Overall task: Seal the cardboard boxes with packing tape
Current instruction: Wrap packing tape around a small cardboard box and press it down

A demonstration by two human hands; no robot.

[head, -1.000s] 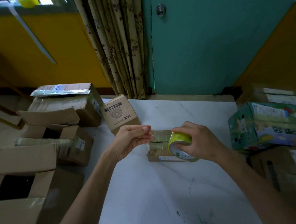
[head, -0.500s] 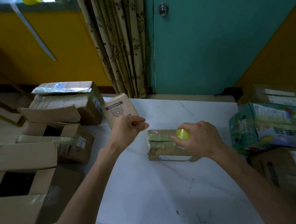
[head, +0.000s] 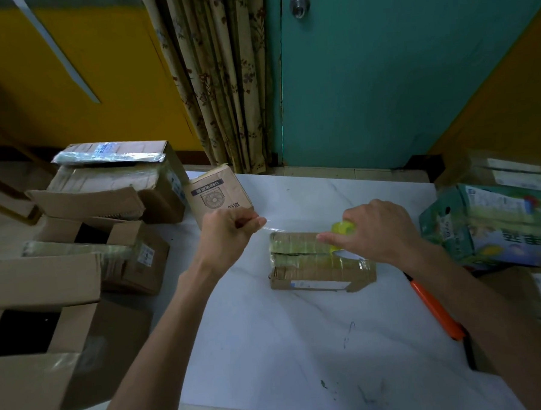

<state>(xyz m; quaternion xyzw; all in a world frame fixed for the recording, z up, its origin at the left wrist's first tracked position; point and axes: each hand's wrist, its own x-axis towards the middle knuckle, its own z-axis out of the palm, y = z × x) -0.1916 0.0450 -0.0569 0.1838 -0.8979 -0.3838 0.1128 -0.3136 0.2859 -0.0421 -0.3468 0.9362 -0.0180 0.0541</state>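
Head view, nearest first: a white marble-patterned surface (head: 270, 346) with a few dark ink marks, and two bare forearms reaching out over it. At the near left corner stands a big open brown box (head: 52, 366) with its flaps up. An orange-handled tool (head: 434, 309) lies near the right edge, partly under the right forearm.

Toward the middle sits a small flat cardboard box (head: 319, 271), already banded with shiny tape. Its long side runs left to right across the surface, and its label faces the person.

The right hand (head: 380, 233) grips a yellow-green tape roll (head: 344, 227) over the right part of the box top, fingers curled round it and the forefinger stretched leftward. The left hand (head: 230, 235) is raised just left of the box, its curled fingers pinching the free end of a clear strip of tape (head: 275, 229). That strip runs taut between hand and roll, along the box's length above its far edge.

Just behind the left hand a fan box (head: 215, 195) stands tilted. Stacked brown boxes (head: 111, 188) fill the left side, and a green printed carton (head: 483, 225) sits on the right. Farther back hang a flowered curtain (head: 219, 82) and a teal door (head: 381, 73) with a round knob (head: 299, 4).
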